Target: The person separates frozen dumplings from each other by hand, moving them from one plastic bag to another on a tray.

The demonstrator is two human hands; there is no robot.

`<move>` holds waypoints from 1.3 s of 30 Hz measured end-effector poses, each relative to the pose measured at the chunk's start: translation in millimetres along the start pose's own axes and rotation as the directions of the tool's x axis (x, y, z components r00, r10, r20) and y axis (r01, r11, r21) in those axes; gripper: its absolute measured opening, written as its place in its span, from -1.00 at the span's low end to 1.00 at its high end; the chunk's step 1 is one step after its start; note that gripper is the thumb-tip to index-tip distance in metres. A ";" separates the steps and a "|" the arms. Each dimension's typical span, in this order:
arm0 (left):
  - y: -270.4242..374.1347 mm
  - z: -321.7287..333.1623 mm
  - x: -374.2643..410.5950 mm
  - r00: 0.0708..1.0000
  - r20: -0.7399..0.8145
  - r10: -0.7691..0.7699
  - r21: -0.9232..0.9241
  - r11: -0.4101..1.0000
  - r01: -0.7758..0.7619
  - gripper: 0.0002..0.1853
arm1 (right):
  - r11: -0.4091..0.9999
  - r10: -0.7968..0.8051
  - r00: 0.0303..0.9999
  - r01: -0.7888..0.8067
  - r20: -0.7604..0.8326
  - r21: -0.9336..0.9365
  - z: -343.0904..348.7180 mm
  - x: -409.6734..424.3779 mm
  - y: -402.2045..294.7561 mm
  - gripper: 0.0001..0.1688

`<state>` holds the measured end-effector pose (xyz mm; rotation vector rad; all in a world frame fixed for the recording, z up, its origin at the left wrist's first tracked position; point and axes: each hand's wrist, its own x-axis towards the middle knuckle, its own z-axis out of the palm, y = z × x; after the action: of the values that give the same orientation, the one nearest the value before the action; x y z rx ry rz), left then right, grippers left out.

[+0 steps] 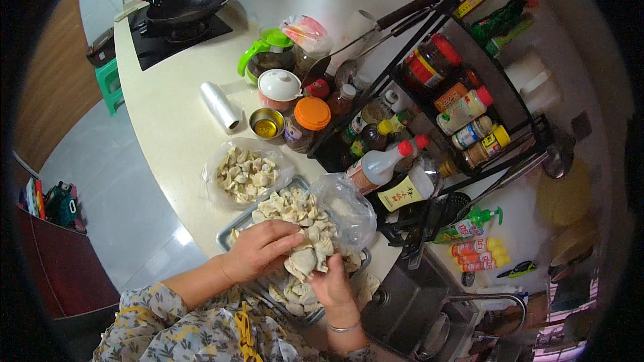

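Note:
My left hand (pixel 264 250) and my right hand (pixel 334 286) hold a clump of wrapped dumplings (pixel 304 261) between them, over a grey tray (pixel 222 235). More dumplings (pixel 302 206) are heaped in the tray beyond my hands, and others lie near its closer edge. My right wrist bears a silver bangle. Left of the tray's far end, a clear plastic bag (pixel 209 181) holds many dumplings (pixel 246 173). Another clear plastic bag (pixel 347 208) rests against the tray's right side. My left palm and some fingertips are hidden.
A black spice rack (pixel 402 55) with bottles and jars stands at the right, above a dark sink (pixel 402 301) with a faucet (pixel 520 306). A plastic film roll (pixel 220 108), a metal bowl (pixel 266 123) and a lidded pot (pixel 279 88) sit farther back. Two woks stand at a cooktop (pixel 146 50).

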<state>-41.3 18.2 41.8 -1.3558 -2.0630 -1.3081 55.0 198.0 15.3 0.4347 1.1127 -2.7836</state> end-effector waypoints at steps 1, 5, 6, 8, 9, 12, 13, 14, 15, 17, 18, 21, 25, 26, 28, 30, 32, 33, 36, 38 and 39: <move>-1.5 -1.3 0.3 0.998 0.009 0.065 0.025 0.998 -0.065 -0.35 | 1.000 -0.022 1.000 0.022 0.005 -0.018 2.8 -1.1 2.0 -0.46; 7.1 -9.0 5.0 0.987 -0.007 -0.163 0.068 0.984 0.163 -0.18 | 0.997 -0.072 0.997 0.072 -0.017 -0.013 20.6 -6.3 0.4 -0.47; 11.5 -12.7 5.4 0.954 0.019 -0.299 0.050 0.953 0.298 -0.20 | 0.996 -0.088 0.996 0.088 -0.026 -0.021 21.7 -7.5 1.2 -0.46; 3.2 -3.0 -15.6 0.832 0.060 -0.551 -0.321 0.779 0.539 -0.25 | 0.988 -0.154 0.987 0.154 -0.048 0.016 24.8 -7.7 3.2 -0.41; 0.3 -2.3 -23.0 0.748 0.116 -0.654 -0.480 0.622 0.619 -0.27 | 0.977 -0.211 0.976 0.210 -0.050 -0.027 26.6 -6.8 4.7 -0.40; 13.9 -3.9 -26.5 0.643 0.408 -0.648 -0.723 0.200 0.661 -0.20 | 0.910 -0.389 0.920 0.374 -0.055 -0.178 28.0 -3.5 11.5 -0.36; 22.4 -3.1 -23.1 0.629 0.450 -0.634 -0.735 0.137 0.664 -0.17 | 0.878 -0.397 0.917 0.367 -0.036 -0.308 27.2 -4.8 14.4 -0.36; 24.0 0.3 -23.4 0.592 0.478 -0.649 -0.665 0.173 0.727 -0.04 | 0.828 -0.402 0.915 0.357 -0.015 -0.432 25.7 -6.7 16.7 -0.36; 21.3 5.9 -27.1 0.580 0.469 -0.666 -0.640 0.196 0.743 0.00 | 0.762 -0.406 0.914 0.344 0.008 -0.549 24.9 -8.9 17.4 -0.36; 14.2 20.3 -33.0 0.560 0.454 -0.694 -0.591 0.235 0.771 0.08 | 0.656 -0.423 0.905 0.343 0.048 -0.672 26.1 -11.0 18.9 -0.36; 22.7 15.1 -22.1 0.577 0.445 -0.685 -0.673 0.169 0.720 0.17 | 0.632 -0.441 0.895 0.359 0.062 -0.687 27.7 -11.4 21.5 -0.37; 19.8 24.0 -35.9 0.623 0.471 -0.625 -0.677 0.197 0.709 0.13 | 0.708 -0.415 0.909 0.351 0.041 -0.612 30.7 -15.2 20.8 -0.35; 28.1 24.2 -38.4 0.617 0.503 -0.605 -0.695 0.141 0.705 -0.18 | 0.797 -0.318 0.947 0.293 0.045 -0.528 23.7 -17.6 20.0 -0.33; 28.5 16.0 -37.3 0.540 0.606 -0.584 -0.623 0.075 0.779 -0.25 | 0.806 -0.292 0.955 0.278 0.057 -0.523 21.9 -18.3 20.3 -0.33; 29.4 13.0 -36.4 0.490 0.668 -0.560 -0.585 0.011 0.811 -0.38 | 0.834 -0.240 0.970 0.229 0.044 -0.502 27.1 -21.8 18.8 -0.34; 31.8 16.1 -38.3 0.552 0.610 -0.569 -0.666 0.009 0.746 -0.49 | 0.825 -0.265 0.963 0.250 0.043 -0.507 30.1 -22.9 19.9 -0.34; 30.9 12.0 -35.2 0.551 0.626 -0.552 -0.652 0.018 0.758 -0.51 | 0.832 -0.265 0.963 0.250 0.041 -0.495 30.6 -22.7 20.6 -0.33; 31.4 11.0 -35.3 0.548 0.635 -0.544 -0.644 0.019 0.765 -0.51 | 0.845 -0.250 0.968 0.237 0.038 -0.480 30.0 -23.7 21.4 -0.32; 31.1 15.9 -39.4 0.568 0.614 -0.548 -0.676 0.007 0.737 -0.55 | 0.846 -0.255 0.966 0.245 0.044 -0.474 24.7 -23.7 25.8 -0.32; 28.9 18.4 -44.8 0.561 0.629 -0.539 -0.692 -0.058 0.720 -0.56 | 0.827 -0.258 0.966 0.233 0.023 -0.511 19.9 -22.4 30.1 -0.34; 28.2 19.3 -46.0 0.559 0.635 -0.533 -0.700 -0.090 0.709 -0.56 | 0.812 -0.253 0.967 0.211 -0.003 -0.544 17.8 -21.6 32.2 -0.36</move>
<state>8.8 13.0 14.3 -0.5273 -2.0359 -3.4330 78.3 162.4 12.9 0.3528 2.0097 -2.4724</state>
